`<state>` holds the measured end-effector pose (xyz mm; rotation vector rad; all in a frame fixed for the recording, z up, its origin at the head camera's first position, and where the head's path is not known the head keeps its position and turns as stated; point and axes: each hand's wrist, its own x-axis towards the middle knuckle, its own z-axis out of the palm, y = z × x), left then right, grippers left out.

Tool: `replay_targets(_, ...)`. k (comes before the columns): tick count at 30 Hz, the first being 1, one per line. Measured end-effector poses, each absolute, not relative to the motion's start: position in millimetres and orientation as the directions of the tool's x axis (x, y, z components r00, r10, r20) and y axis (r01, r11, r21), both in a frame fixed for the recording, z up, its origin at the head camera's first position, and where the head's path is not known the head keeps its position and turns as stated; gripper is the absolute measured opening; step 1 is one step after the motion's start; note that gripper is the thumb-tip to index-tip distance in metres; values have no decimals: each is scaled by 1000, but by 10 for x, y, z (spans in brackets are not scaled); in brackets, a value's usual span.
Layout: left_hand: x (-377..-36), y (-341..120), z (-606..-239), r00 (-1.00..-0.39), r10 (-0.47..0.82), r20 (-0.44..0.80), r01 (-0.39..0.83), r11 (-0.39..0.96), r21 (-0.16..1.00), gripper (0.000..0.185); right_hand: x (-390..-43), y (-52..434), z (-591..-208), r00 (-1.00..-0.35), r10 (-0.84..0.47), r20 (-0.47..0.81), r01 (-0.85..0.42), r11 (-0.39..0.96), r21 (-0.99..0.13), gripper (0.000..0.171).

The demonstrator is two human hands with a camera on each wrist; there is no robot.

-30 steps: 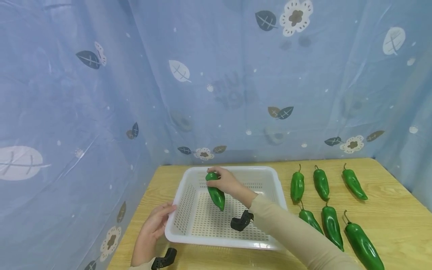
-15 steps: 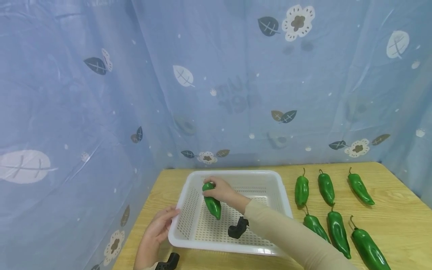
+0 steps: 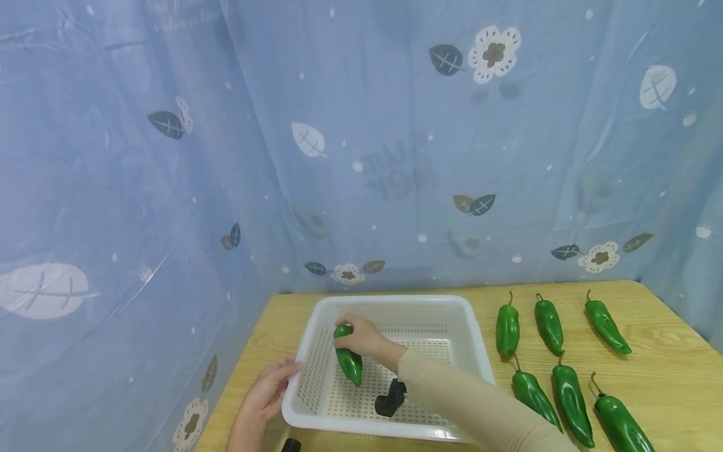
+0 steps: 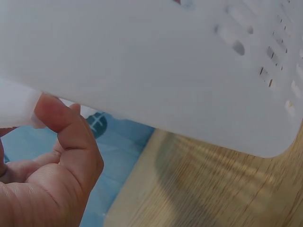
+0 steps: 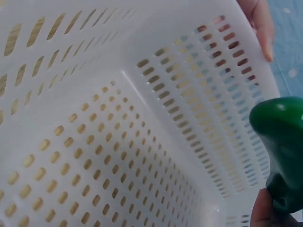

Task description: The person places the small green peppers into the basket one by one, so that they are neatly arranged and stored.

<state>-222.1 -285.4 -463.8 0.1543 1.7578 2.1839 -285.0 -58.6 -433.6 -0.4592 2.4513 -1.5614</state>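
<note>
In the head view my right hand (image 3: 364, 339) grips a green chili pepper (image 3: 349, 365) near its stem end. The pepper hangs tip-down inside a white perforated plastic basket (image 3: 395, 301), toward its left side. My left hand (image 3: 267, 392) holds the basket's left rim, with the thumb on top. From the left wrist, curled fingers (image 4: 71, 142) show at the rim, below the basket's outer wall (image 4: 123, 56). The right wrist view has the pepper (image 5: 284, 146) at its right edge, pinched by a fingertip, beside the slotted basket wall (image 5: 189, 94).
Several green peppers lie in two rows on the wooden table (image 3: 672, 376) right of the basket, among them one pepper (image 3: 507, 331) close to its rim. A blue patterned curtain (image 3: 384, 157) hangs behind and on the left. A black wrist mount (image 3: 391, 398) overlaps the basket floor.
My right hand has moved the pepper lower and leftward within the basket. My left hand stays on the rim. The head view has tilted slightly, so everything sits lower in it.
</note>
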Motion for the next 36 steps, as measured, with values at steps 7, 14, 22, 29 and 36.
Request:
replay_targets(7,-2217,-2849,-4630,-945,299,-135,-195,-181,964,45,-2887,-659,-4438,-931,-364,-9,-149,403,-903,41)
replay_targets(14,-2221,-2853,-4612,-948,290,-133,-184,-156,971,53,-2924,-708,-4493,-931,-365,-19,-152,433,-888,42)
replay_targets(22,-2227,-2846,-4621,-947,298,-123,-179,-167,970,53,-2929,-736,-4510,-929,-369,-40,-142,453,-880,43)
replay_targets(29,-2228,-2828,-4614,-952,278,-125,-175,-162,971,54,-2947,-770,-4567,-926,-376,-47,-151,479,-865,44)
replay_targets(36,-2214,-2808,-4612,-960,235,-153,-192,-153,969,54,-2958,-807,-4642,-924,-382,-31,-178,499,-848,37)
